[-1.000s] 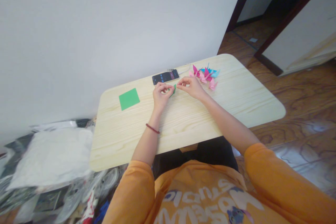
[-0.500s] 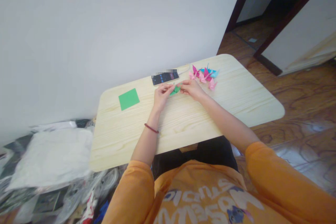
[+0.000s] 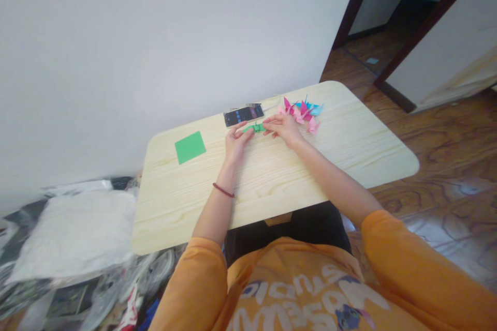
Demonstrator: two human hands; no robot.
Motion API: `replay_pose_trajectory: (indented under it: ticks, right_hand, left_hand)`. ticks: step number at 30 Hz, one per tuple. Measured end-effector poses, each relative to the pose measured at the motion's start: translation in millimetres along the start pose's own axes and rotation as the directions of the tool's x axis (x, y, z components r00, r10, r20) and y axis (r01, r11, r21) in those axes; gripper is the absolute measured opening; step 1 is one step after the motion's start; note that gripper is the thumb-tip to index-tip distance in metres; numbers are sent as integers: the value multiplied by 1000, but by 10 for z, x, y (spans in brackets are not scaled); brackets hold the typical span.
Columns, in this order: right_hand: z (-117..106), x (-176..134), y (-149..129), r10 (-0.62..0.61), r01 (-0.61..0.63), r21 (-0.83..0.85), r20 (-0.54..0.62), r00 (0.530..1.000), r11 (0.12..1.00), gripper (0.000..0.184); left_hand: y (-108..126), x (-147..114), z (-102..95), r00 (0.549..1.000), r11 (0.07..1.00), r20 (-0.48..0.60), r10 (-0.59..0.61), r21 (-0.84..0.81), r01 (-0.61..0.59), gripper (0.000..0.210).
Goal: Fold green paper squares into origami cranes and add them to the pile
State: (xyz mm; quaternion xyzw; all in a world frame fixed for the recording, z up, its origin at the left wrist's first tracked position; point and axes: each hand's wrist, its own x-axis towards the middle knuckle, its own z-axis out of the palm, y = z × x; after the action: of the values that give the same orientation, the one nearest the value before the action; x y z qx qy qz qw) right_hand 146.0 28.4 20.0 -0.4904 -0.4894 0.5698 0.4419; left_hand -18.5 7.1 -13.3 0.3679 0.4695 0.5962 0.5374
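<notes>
Between my two hands is a green origami crane (image 3: 257, 128), its wings spread out to either side. My left hand (image 3: 236, 144) pinches the left wing between thumb and fingers. The right wing is pinched by my right hand (image 3: 282, 128), whose fingertips cover its end. Just behind the crane lies a phone (image 3: 244, 115) with a lit screen. Several folded cranes in pink (image 3: 312, 125), magenta and blue (image 3: 316, 109) cluster right beside my right hand. A flat square of green paper (image 3: 190, 147) lies to the left of my left hand.
The pale wooden table (image 3: 186, 201) has rounded corners and stands along a white wall (image 3: 155, 46). A cable runs from the phone's right end. Plastic-wrapped items and a white package (image 3: 77, 232) lie low at the left. A doorway opens at the upper right.
The hands have drawn slightly apart, and the green crane's wings now lie spread out between them. Earlier it looked more folded up. The other paper pieces and the phone have stayed put.
</notes>
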Motion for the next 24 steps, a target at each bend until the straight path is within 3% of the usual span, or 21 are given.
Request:
replay_pose_trajectory:
  ticks: [3, 6, 10, 12, 19, 24]
  right_hand:
    - [-18, 7, 35, -56, 65, -96, 95, 994, 993, 29]
    - [-18, 24, 78, -251, 279, -194, 158, 955, 940, 42]
    - [-26, 66, 115, -462, 508, -323, 214, 861, 798, 23]
    - [-39, 86, 125, -486, 543, -367, 243, 840, 755, 11]
    - [-30, 85, 137, -504, 615, -418, 354, 788, 668, 4]
    - [-81, 100, 70, -496, 565, -521, 282, 821, 640, 5]
  left_hand:
    - [40, 4, -13, 999, 999, -30, -31, -41, 30, 44]
    - [67, 0, -13, 998, 998, -27, -56, -31, 55, 41]
    - [57, 0, -8, 996, 997, -35, -77, 18, 78, 42]
    - [42, 8, -11, 995, 996, -52, -87, 8, 88, 41]
    - [-3, 64, -25, 993, 995, -73, -94, 17, 95, 40]
    - [-64, 83, 27, 995, 1000, -100, 2, 30, 1, 31]
